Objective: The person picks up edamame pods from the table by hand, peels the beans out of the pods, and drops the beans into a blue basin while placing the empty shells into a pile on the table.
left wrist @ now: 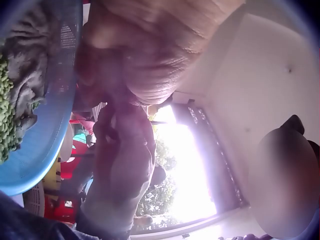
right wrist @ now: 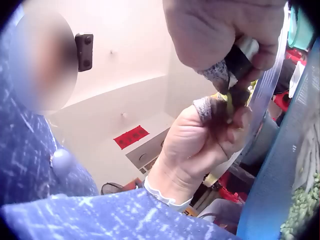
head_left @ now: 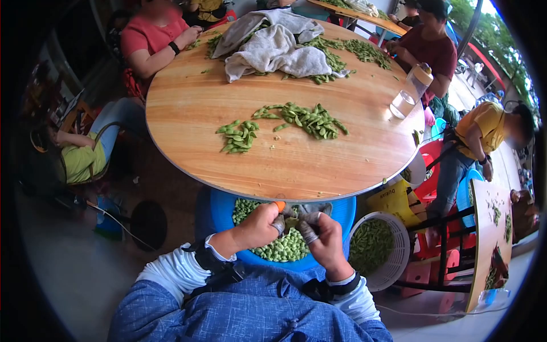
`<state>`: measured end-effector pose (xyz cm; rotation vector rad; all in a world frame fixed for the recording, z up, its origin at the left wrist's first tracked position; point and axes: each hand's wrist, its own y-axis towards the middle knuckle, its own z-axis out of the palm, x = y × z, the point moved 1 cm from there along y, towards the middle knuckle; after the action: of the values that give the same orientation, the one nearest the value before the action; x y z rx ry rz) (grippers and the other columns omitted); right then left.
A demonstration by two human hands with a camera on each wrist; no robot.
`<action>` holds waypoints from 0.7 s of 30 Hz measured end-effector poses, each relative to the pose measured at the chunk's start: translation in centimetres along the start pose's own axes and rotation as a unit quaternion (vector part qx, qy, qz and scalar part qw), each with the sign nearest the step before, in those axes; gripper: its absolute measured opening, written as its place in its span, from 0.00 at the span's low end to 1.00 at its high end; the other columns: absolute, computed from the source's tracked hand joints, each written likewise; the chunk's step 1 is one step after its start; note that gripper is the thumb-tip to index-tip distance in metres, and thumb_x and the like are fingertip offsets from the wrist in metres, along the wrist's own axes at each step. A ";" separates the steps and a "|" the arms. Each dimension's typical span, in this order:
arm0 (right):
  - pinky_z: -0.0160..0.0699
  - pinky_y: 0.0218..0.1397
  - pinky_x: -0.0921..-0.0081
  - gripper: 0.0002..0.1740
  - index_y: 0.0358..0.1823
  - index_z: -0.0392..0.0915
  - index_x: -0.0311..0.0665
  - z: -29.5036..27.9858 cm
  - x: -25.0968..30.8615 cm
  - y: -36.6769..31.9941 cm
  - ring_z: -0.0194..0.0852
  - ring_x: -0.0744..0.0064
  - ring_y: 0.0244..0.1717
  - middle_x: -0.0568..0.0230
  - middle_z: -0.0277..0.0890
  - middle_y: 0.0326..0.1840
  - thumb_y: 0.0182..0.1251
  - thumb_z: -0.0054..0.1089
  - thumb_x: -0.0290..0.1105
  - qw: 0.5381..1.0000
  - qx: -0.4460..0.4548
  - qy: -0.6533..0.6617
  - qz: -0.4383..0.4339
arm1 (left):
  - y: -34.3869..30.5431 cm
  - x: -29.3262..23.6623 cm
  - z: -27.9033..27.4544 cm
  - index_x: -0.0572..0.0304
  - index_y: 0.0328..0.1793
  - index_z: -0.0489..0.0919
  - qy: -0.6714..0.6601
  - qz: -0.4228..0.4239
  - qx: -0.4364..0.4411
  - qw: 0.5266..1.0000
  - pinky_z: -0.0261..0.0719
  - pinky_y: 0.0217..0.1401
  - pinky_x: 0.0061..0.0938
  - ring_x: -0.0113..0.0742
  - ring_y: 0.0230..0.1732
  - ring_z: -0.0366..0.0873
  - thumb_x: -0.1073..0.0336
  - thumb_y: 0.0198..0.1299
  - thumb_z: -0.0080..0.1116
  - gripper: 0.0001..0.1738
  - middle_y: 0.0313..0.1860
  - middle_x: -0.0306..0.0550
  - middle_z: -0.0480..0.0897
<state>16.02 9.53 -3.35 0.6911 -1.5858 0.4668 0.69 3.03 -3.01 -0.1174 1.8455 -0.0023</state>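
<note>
The left hand (head_left: 259, 225) and right hand (head_left: 325, 242) cover what they pinch; only a green sliver (right wrist: 230, 101) shows. The table (head_left: 285, 165) hides the blue basin (head_left: 342, 212) beyond its near edge.

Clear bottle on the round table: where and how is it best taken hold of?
Wrap a hand round the straight clear body of the bottle, below its beige cap, coming from the right edge of the table. It seems to stand upright near that edge, bare wood around it. The left hand and right hand both pinch a pod.
</note>
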 end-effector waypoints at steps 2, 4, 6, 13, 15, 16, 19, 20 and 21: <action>0.68 0.36 0.83 0.05 0.34 0.73 0.30 -0.2 0.0 0.2 0.69 0.83 0.32 0.69 0.74 0.30 0.57 0.53 0.23 0.989 -0.011 0.137 0.056 | -0.2 -0.7 -0.1 0.68 0.43 0.72 -0.178 -0.030 0.003 0.984 0.69 0.36 0.20 0.24 0.32 0.69 0.76 0.53 0.45 0.11 0.32 0.43 0.77; 0.67 0.37 0.85 0.07 0.36 0.74 0.30 -0.3 -0.1 0.2 0.69 0.84 0.32 0.70 0.74 0.31 0.58 0.52 0.26 0.975 -0.014 0.205 0.082 | -0.4 0.1 0.3 0.68 0.43 0.72 -0.085 0.025 0.014 0.996 0.70 0.36 0.24 0.27 0.30 0.71 0.71 0.54 0.48 0.11 0.28 0.49 0.77; 0.67 0.39 0.84 0.07 0.37 0.73 0.29 -0.3 -0.3 0.0 0.69 0.83 0.34 0.70 0.74 0.33 0.58 0.52 0.24 0.967 0.011 0.237 0.098 | -0.5 0.4 0.1 0.68 0.42 0.72 0.029 0.067 0.041 0.997 0.70 0.35 0.25 0.27 0.29 0.71 0.67 0.53 0.53 0.13 0.26 0.51 0.76; 0.66 0.45 0.83 0.08 0.40 0.69 0.30 -0.3 -0.7 -0.1 0.66 0.83 0.39 0.70 0.72 0.36 0.59 0.50 0.23 0.969 0.060 0.220 0.099 | 0.0 -0.8 0.1 0.64 0.32 0.76 0.022 0.035 0.025 0.999 0.65 0.25 0.19 0.18 0.24 0.65 0.66 0.53 0.54 0.08 0.20 0.31 0.72; 0.66 0.44 0.83 0.08 0.40 0.70 0.29 -0.4 -0.1 -0.1 0.66 0.83 0.38 0.70 0.72 0.36 0.60 0.50 0.24 0.966 0.063 0.228 0.105 | 0.0 -0.4 0.7 0.63 0.28 0.75 -0.020 0.028 0.009 0.999 0.62 0.22 0.17 0.18 0.21 0.63 0.65 0.54 0.55 0.09 0.18 0.31 0.71; 0.66 0.44 0.83 0.08 0.39 0.70 0.29 -0.3 -0.2 -0.1 0.66 0.83 0.38 0.70 0.73 0.36 0.60 0.50 0.25 0.965 0.063 0.235 0.100 | -0.1 -0.8 0.6 0.63 0.27 0.75 -0.029 0.017 0.016 0.999 0.62 0.21 0.17 0.17 0.20 0.63 0.65 0.54 0.55 0.09 0.17 0.30 0.70; 0.66 0.42 0.84 0.08 0.38 0.71 0.28 0.2 -2.0 -0.1 0.64 0.85 0.37 0.71 0.72 0.34 0.60 0.50 0.25 0.969 0.062 0.219 0.094 | -0.2 -1.7 0.5 0.62 0.23 0.74 -0.034 0.012 0.024 0.999 0.58 0.19 0.16 0.17 0.18 0.61 0.64 0.54 0.55 0.11 0.15 0.29 0.68; 0.66 0.41 0.84 0.08 0.38 0.71 0.28 0.3 -2.3 -0.2 0.64 0.85 0.37 0.71 0.72 0.34 0.60 0.50 0.25 0.968 0.061 0.223 0.093 | -0.2 -1.5 0.5 0.61 0.23 0.74 -0.045 0.011 0.027 0.999 0.58 0.19 0.16 0.17 0.17 0.61 0.64 0.54 0.55 0.11 0.15 0.29 0.68; 0.66 0.41 0.84 0.08 0.38 0.71 0.28 0.3 -2.4 -0.1 0.64 0.85 0.37 0.72 0.72 0.34 0.59 0.50 0.25 0.967 0.060 0.227 0.093 | -0.3 -1.3 0.5 0.61 0.22 0.74 -0.056 0.009 0.029 0.998 0.57 0.18 0.16 0.17 0.17 0.61 0.64 0.54 0.55 0.11 0.15 0.29 0.68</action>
<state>15.97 9.63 -5.80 0.4819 -1.1969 0.8063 1.60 2.85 -1.85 -0.0579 1.7326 -0.0365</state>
